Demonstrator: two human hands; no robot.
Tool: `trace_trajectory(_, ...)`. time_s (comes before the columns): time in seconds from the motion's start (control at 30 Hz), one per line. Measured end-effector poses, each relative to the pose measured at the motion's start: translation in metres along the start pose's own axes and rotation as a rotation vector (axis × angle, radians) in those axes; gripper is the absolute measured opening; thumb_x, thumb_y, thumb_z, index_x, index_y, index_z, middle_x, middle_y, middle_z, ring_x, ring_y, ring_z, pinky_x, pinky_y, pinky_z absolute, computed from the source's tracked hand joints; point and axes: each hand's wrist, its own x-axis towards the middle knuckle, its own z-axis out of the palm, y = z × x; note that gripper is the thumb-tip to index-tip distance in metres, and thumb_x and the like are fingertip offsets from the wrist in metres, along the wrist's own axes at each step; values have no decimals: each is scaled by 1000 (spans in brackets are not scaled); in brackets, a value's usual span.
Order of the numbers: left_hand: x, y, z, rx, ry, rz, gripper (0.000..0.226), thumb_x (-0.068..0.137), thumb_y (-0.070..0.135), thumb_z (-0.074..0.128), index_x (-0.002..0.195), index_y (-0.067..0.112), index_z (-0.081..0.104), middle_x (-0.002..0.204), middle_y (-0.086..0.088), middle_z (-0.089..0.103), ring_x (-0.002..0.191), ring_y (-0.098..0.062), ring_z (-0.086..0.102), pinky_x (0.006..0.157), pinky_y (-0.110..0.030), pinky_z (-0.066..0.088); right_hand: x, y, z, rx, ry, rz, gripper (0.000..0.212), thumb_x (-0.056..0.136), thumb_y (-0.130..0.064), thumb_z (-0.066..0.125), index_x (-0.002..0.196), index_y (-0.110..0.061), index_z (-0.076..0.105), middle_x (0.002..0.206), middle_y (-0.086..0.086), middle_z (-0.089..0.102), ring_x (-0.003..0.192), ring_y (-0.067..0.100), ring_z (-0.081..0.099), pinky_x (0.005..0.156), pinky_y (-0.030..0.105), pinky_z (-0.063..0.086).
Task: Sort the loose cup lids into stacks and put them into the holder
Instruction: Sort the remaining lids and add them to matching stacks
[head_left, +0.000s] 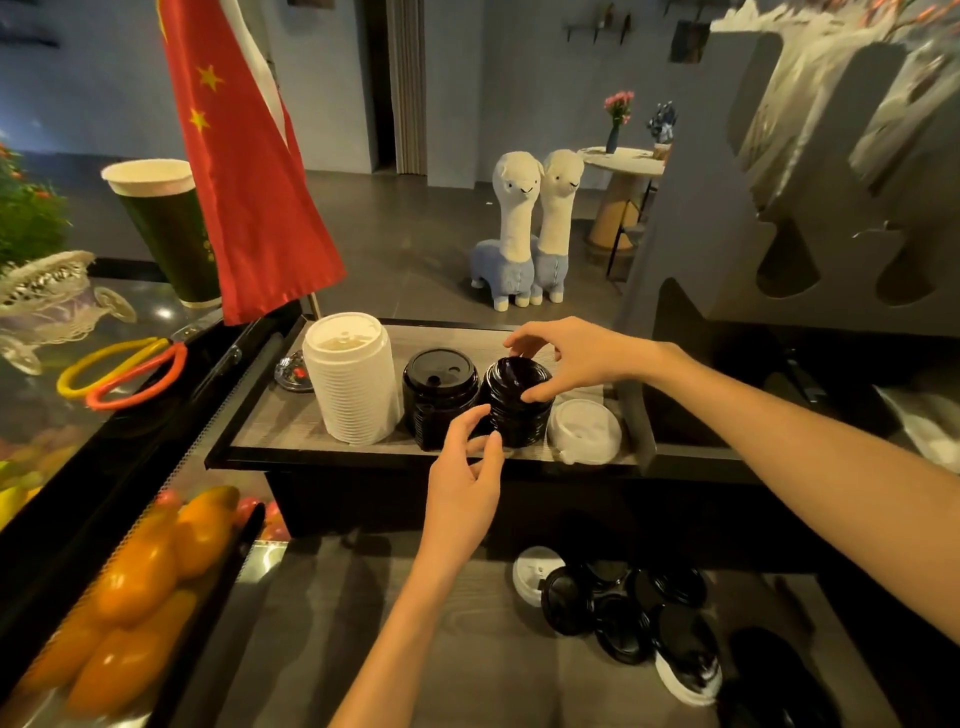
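Near the middle of the frame the right hand (566, 358) was curled over the top of a black stack of lids (519, 402), thumb at its near side and fingers round the far rim, holding it as one would to steady or seat it on the tray (270, 426). The left hand (467, 478) came up from below with thumb and forefinger half closed at the stack's lower edge; they seemed to touch it, though I could not tell whether they truly pinched it. My guess was that the two hands were squaring the stack so it stood straight beside its neighbours.

The tray served as the holder, and the stacks on it stood in a row, like with like, which looked deliberate: easier to draw from. Counted left to right, there was one tall white stack (350, 379), one black stack (439, 397) just beside it, the black one in hand, and one low white lid or short pile (584, 431) at the right end. That made four groups, two white and two black.

At the lower right of the frame the loose lids (634, 618) lay in a heap on the dark counter (389, 623), overlapping. I counted about seven black ones and two white, though the heap's right edge was too dark to be sure. Sorting was, I judged, well along but unfinished.

At the left of the frame lay one pair of scissors (124, 371).
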Motion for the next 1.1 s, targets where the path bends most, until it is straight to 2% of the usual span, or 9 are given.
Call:
trace_trajectory(0.1, 4, -4, 1, 6, -10, 6, 42, 106, 28, 52, 147, 29, 47, 117, 32, 53, 109, 7, 64, 101, -32, 55, 5, 2, 3, 0, -37, -3, 71, 85, -41, 83, 145, -21, 51, 138, -6, 61, 123, 7, 58, 79, 6, 40)
trace_trajectory(0.17, 5, -5, 1, -7, -14, 6, 41, 106, 26, 51, 147, 27, 47, 122, 29, 52, 103, 18, 61, 104, -37, 54, 6, 3, 3, -3, -47, -8, 72, 84, -43, 83, 145, -21, 51, 139, -6, 61, 123, 6, 58, 80, 6, 40)
trace_trajectory(0.47, 7, -10, 2, -6, -28, 15, 44, 107, 23, 50, 151, 23, 44, 151, 6, 51, 116, 5, 61, 103, -28, 54, 7, 2, 10, -62, -39, -2, 72, 82, -52, 81, 142, -22, 57, 138, -4, 60, 124, 11, 57, 78, 9, 39)
trace_trajectory(0.57, 5, -9, 2, -3, -22, 29, 43, 107, 23, 51, 149, 23, 45, 146, 9, 54, 106, 14, 62, 101, -31, 56, -1, -5, 10, -125, -42, -11, 77, 80, -59, 79, 144, -24, 54, 141, -4, 56, 127, 13, 54, 89, 14, 42)
trace_trajectory(0.67, -3, -10, 0, 27, 51, 133, 30, 105, 23, 54, 136, 23, 54, 125, 8, 66, 104, -1, 67, 90, -30, 60, -19, -14, 17, -277, 83, -33, 84, 81, -72, 69, 148, -27, 50, 148, -6, 50, 132, 12, 50, 107, 33, 44)
trace_trajectory(0.83, -26, -53, 10, 119, -61, 126, 8, 103, 19, 59, 103, 21, 66, 86, 4, 74, 82, -9, 71, 75, -27, 58, -104, -31, 63, 203, 540, -76, 26, 93, -44, 72, 110, -24, 71, 104, -11, 70, 95, 8, 67, 83, 21, 54)
trace_trajectory(0.97, -29, -137, 33, 496, -316, 43, 13, 95, 13, 65, 107, 17, 70, 102, 0, 75, 93, -15, 72, 80, -25, 54, -161, -4, 154, 372, 355, 192, 15, 93, -47, 73, 92, -32, 72, 78, -12, 73, 74, 8, 70, 69, 28, 58)
trace_trajectory(1.03, -32, -173, 48, 645, -442, -27, 23, 95, 16, 66, 118, 15, 68, 118, -6, 69, 102, -23, 70, 84, -22, 46, -177, 31, 207, 327, 258, 312, 17, 90, -48, 75, 97, -33, 70, 88, -14, 71, 80, 6, 70, 76, 34, 60)
trace_trajectory(1.1, -36, -200, 64, 746, -538, -73, 38, 95, 20, 65, 132, 17, 60, 135, -8, 60, 118, -28, 63, 96, -27, 44, -186, 60, 248, 244, 107, 449, 40, 88, -51, 76, 119, -29, 66, 116, -12, 63, 104, 11, 67, 90, 35, 57)
